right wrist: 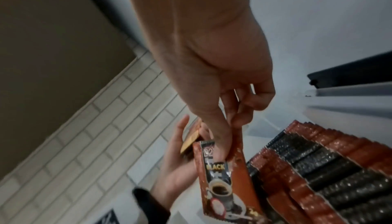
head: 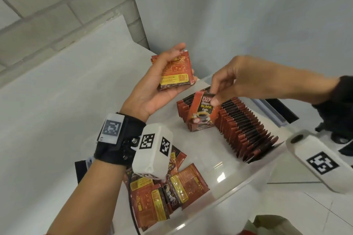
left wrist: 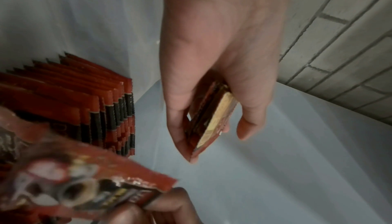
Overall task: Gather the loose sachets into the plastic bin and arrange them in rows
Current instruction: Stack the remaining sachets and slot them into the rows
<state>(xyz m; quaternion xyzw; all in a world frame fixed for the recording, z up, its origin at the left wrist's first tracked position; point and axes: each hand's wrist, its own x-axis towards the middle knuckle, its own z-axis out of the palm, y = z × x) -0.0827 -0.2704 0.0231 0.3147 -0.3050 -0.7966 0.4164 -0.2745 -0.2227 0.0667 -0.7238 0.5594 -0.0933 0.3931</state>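
Note:
My left hand (head: 162, 82) is raised palm-up over the far corner of the clear plastic bin (head: 238, 173) and grips a small stack of red coffee sachets (head: 174, 71), seen edge-on as the stack (left wrist: 208, 118) in the left wrist view. My right hand (head: 221, 89) pinches one sachet (head: 203, 112) by its top edge and holds it upright at the near end of the standing row of sachets (head: 240, 126) in the bin. The same single sachet (right wrist: 229, 182) hangs beside the row (right wrist: 318, 177). Several loose sachets (head: 168, 192) lie flat at the bin's near left.
The bin stands on a white surface (head: 57, 120) against a white wall, with a brick wall (head: 47, 9) at the left. A dark rail (head: 284, 112) runs past the bin's right rim. A bag (head: 271, 225) shows at the bottom right.

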